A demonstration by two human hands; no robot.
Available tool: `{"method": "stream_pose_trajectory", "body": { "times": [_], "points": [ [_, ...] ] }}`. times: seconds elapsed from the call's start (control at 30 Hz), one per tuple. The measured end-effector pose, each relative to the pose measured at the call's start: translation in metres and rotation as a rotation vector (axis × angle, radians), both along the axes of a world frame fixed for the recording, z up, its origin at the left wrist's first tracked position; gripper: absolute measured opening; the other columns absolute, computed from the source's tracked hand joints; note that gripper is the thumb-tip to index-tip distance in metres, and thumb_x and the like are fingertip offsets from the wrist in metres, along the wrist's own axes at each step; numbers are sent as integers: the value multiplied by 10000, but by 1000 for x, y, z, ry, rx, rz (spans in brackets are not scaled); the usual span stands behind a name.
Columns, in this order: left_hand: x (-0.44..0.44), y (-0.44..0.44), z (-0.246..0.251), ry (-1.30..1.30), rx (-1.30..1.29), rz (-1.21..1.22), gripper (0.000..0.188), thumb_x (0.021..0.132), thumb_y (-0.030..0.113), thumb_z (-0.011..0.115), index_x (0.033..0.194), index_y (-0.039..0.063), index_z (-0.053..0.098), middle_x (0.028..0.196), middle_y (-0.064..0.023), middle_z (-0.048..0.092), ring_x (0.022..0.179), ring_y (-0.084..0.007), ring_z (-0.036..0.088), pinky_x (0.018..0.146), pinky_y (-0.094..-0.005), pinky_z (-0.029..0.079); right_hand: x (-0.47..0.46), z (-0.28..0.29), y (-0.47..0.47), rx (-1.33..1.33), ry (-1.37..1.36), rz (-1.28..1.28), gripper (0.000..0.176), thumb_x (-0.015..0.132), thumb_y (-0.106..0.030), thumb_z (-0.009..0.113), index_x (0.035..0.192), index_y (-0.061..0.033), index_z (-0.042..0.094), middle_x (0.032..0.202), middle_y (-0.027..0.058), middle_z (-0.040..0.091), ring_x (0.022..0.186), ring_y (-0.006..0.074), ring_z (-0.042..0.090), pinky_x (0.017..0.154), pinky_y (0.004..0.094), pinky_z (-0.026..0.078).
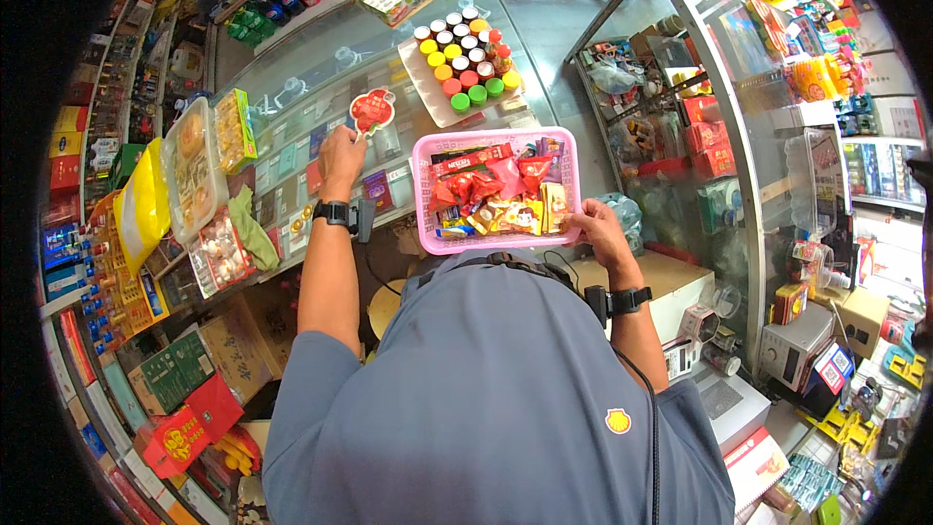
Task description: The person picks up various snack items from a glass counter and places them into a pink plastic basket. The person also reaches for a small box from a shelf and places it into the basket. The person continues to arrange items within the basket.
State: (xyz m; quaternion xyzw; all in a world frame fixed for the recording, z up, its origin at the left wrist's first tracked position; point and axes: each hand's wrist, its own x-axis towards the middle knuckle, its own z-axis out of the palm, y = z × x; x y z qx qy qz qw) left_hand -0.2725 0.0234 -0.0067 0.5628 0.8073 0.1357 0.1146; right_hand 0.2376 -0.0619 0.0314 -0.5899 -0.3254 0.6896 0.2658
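My left hand (341,157) pinches the lower edge of a flat red packet (372,112) with a white border, over the glass counter (397,211). My right hand (603,232) grips the right rim of a pink plastic basket (497,245), which sits against the front of my body. Inside the basket lie a red Nescafé stick pack (474,158), several red wrapped packets (466,188), a yellow snack packet (521,214) and some purple packets (551,153). Part of the contents is hidden under other packets.
Beyond the basket stands a tray (419,80) of small bottles with coloured caps. Left on the counter are a lidded plastic container (193,168), a yellow bag (142,204) and a green cloth (252,230). A metal-framed glass cabinet (729,124) rises at the right.
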Motion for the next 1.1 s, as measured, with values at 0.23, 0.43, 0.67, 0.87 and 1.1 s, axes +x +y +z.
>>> {"method": "stream_pose_trajectory", "body": {
  "times": [0.23, 0.43, 0.67, 0.87, 1.1],
  "points": [
    [21, -42, 48, -855, 58, 114, 223, 976, 175, 706, 1132, 29, 641, 965, -71, 739, 772, -148, 702, 706, -279, 567, -1, -1, 4, -15, -13, 52, 100, 903, -89, 707, 955, -33, 643, 868, 63, 717, 708, 154, 702, 636, 298, 597],
    [72, -75, 99, -1210, 32, 35, 233, 1021, 184, 672, 1184, 24, 627, 935, -36, 719, 762, -90, 670, 698, -255, 561, -2, -3, 7, -16, 12, 58, 134, 877, -90, 720, 963, -9, 658, 857, 77, 719, 698, 164, 704, 625, 314, 616],
    [134, -74, 106, -1327, -72, -85, 208, 1055, 201, 636, 1183, 39, 608, 949, -31, 713, 780, -74, 660, 719, -236, 552, -3, -7, 11, 6, 42, 97, 135, 886, -80, 730, 972, -3, 661, 859, 86, 722, 706, 161, 712, 618, 306, 625],
    [166, -75, 91, -1435, -120, 0, 213, 1067, 185, 610, 1207, 25, 594, 979, -58, 717, 779, -88, 669, 713, -238, 558, 1, -6, 8, -1, 63, 137, 128, 906, -83, 688, 1007, -12, 653, 907, 73, 723, 751, 160, 721, 670, 335, 640],
    [139, -66, 80, -1223, 67, 18, 211, 1062, 195, 619, 1209, 45, 605, 1037, -63, 726, 852, -109, 684, 758, -259, 556, 2, -5, 7, 7, 78, 161, 159, 893, -83, 692, 1024, 4, 666, 913, 81, 729, 767, 165, 725, 666, 328, 640]
  ]
}}
